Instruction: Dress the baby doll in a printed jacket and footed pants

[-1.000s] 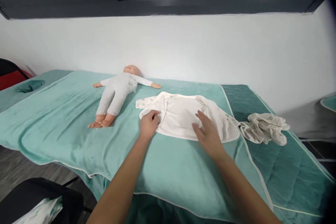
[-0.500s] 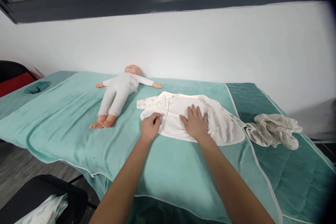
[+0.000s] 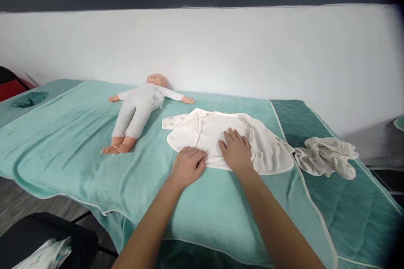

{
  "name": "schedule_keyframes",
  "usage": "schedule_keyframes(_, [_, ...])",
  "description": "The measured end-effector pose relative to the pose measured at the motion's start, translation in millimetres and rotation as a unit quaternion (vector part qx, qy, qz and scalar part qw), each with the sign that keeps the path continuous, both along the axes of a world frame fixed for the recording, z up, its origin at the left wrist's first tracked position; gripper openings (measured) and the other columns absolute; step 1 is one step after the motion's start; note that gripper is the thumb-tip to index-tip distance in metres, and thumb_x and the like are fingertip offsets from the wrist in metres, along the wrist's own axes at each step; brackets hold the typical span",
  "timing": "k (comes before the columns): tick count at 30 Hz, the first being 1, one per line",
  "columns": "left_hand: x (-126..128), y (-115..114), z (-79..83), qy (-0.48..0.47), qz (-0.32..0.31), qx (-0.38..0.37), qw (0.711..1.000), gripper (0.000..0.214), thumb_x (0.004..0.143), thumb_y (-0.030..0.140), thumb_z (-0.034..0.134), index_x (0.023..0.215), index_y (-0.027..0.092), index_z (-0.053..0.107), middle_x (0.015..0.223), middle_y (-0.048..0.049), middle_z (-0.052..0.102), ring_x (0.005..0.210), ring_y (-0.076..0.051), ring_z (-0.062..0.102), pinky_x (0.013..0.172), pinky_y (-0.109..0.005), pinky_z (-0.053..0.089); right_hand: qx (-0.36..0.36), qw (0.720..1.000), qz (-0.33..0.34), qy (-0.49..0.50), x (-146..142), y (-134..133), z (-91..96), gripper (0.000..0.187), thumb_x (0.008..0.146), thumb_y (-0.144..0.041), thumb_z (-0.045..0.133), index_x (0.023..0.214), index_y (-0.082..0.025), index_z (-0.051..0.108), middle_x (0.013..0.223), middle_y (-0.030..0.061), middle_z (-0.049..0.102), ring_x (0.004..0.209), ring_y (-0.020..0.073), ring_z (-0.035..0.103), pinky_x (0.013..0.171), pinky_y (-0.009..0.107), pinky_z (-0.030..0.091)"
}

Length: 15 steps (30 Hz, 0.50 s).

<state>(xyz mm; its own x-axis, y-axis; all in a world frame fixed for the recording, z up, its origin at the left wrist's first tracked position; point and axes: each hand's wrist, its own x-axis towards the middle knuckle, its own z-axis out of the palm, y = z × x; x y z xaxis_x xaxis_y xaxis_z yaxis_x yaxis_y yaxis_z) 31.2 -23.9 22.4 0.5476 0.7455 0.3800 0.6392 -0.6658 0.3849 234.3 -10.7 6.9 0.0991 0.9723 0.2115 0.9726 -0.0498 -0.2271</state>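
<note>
A white baby shirt [image 3: 217, 128] with small prints on its sleeves lies spread and unfastened on the green bed cover. My right hand [image 3: 236, 151] rests palm down on its middle, fingers stretched out. On the shirt's near edge, left of centre, lies my left hand [image 3: 189, 164], its fingers slightly bent and pointing right, with the thumb apart from them. Neither hand lifts any cloth. To the left, a baby doll [image 3: 139, 103] with a white cloth body lies on its back, arms spread, away from both hands.
A crumpled pale printed garment [image 3: 328, 157] lies at the right on the darker green sheet [image 3: 353, 206]. The white wall [image 3: 221, 50] borders the bed's far side. A black chair [image 3: 75, 235] holding a white printed item [image 3: 47, 254] stands at the lower left.
My left hand has moved right and toward me along the shirt's near edge, its fingers loosening from a pinch. The right hand stays almost in place. The view has tilted slightly down.
</note>
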Motion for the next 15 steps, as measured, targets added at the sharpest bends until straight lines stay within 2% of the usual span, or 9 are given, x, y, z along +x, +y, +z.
schedule_keyframes(4, [-1, 1, -3.0, -0.011, 0.006, 0.000, 1.000, 0.020, 0.092, 0.018, 0.050, 0.100, 0.021, 0.068, 0.094, -0.0038, 0.075, 0.086, -0.019, 0.067, 0.082, -0.037, 0.044, 0.040, 0.999, 0.022, -0.001, -1, -15, -4.8, 0.048, 0.101, -0.036, 0.034, 0.141, -0.016, 0.051, 0.156, 0.0111, 0.041, 0.145, 0.0288, 0.033, 0.116, 0.050, 0.026])
schedule_keyframes(8, [-3, 2, -7.6, -0.029, 0.028, 0.005, 0.999, 0.021, 0.094, 0.020, 0.048, 0.101, 0.021, 0.068, 0.091, -0.0039, 0.075, 0.084, -0.019, 0.067, 0.081, -0.035, 0.045, 0.090, 0.994, 0.044, 0.035, 1, -34, -7.8, 0.039, 0.099, -0.030, 0.041, 0.131, -0.015, 0.058, 0.146, 0.0120, 0.052, 0.136, 0.0278, 0.042, 0.112, 0.046, 0.032])
schedule_keyframes(13, [-6, 4, -10.5, -0.066, 0.067, -0.011, 0.995, 0.023, 0.095, 0.023, 0.048, 0.102, 0.021, 0.069, 0.089, -0.0038, 0.074, 0.083, -0.019, 0.066, 0.080, -0.034, 0.047, 0.174, 0.981, 0.030, 0.079, 6, -70, -3.4, 0.021, 0.097, -0.027, 0.049, 0.105, -0.018, 0.065, 0.119, 0.0116, 0.064, 0.110, 0.0276, 0.054, 0.095, 0.042, 0.042])
schedule_keyframes(15, [-6, 5, -11.1, -0.075, 0.080, -0.022, 0.994, 0.024, 0.096, 0.025, 0.047, 0.103, 0.022, 0.070, 0.090, -0.0038, 0.075, 0.084, -0.019, 0.066, 0.080, -0.034, 0.048, 0.170, 0.981, 0.023, 0.085, 8, -84, -1.3, 0.019, 0.098, -0.028, 0.048, 0.092, -0.019, 0.064, 0.102, 0.0096, 0.066, 0.097, 0.0253, 0.055, 0.088, 0.039, 0.043])
